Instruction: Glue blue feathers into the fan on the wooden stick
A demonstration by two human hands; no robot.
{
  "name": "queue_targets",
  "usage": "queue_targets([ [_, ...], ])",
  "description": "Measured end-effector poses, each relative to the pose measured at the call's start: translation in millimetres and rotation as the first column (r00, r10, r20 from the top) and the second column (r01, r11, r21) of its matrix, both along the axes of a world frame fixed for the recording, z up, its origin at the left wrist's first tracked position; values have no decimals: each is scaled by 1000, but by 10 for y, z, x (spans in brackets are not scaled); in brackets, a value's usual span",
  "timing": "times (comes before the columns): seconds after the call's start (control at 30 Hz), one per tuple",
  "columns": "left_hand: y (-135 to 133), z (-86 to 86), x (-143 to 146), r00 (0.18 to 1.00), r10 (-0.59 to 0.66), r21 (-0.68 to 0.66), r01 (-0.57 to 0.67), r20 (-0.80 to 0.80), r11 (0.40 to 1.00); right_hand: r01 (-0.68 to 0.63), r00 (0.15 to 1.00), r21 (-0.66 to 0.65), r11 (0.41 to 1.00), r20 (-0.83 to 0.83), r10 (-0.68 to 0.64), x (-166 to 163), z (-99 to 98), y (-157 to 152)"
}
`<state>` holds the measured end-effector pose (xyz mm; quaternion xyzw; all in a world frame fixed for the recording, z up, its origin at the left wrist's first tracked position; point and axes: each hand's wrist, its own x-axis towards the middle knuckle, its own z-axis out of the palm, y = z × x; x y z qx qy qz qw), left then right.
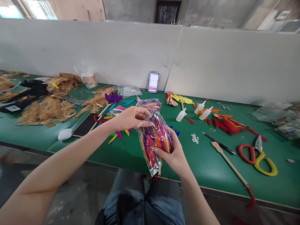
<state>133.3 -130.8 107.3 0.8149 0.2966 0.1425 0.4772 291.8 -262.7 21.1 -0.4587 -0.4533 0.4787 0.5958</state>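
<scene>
Left hand [134, 117] pinching top of clear plastic bag of multicoloured feathers [154, 139]; right hand [173, 150] clasping side, thumb frontmost, probably steadying it.

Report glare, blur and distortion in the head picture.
Head view: glints on the held plastic bag; head view, upper left: window washed out; head view, centre: upright phone pixelated; head view, right edge: clear plastic soft, seemingly stretched.
</scene>
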Motion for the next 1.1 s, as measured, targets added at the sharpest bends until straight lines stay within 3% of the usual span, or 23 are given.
queue_targets([
  [0.13, 14, 20, -76, 1000, -17, -19, 17, -8, 1000, -5, 1000, 7, 1000, -14, 5, 12, -10, 15],
  [0.3, 10, 68, -105, 998, -13, 92, 19, -58, 996, 33, 999, 35, 999, 29, -34, 77, 11, -4],
  [0.43, -25, 94, -73, 996, -47, 64, 51, -73, 997, 28, 999, -1, 1000, 18, -28, 98, 66, -48],
  [0.57, -97, 60, -1, 1000, 7, 104, -4, -27, 995, -13, 1000, -57, 998, 25, 14, 66, 129, -90],
  [0.73, -187, -11, 91, 997, 63, 197, -70, 42, 978, 71, 993, -34, 997, 100, -68, 58, 104, -121],
  [1.03, -143, 100, 12, 999, -25, 87, 21, 38, 996, 95, 991, -4, 995, 90, -95, 102, 66, -161],
  [1.1, -155, 124, 9, 999, -15, 117, 10, 42, 993, 110, 990, -9, 994, 95, -109, 89, 61, -165],
])
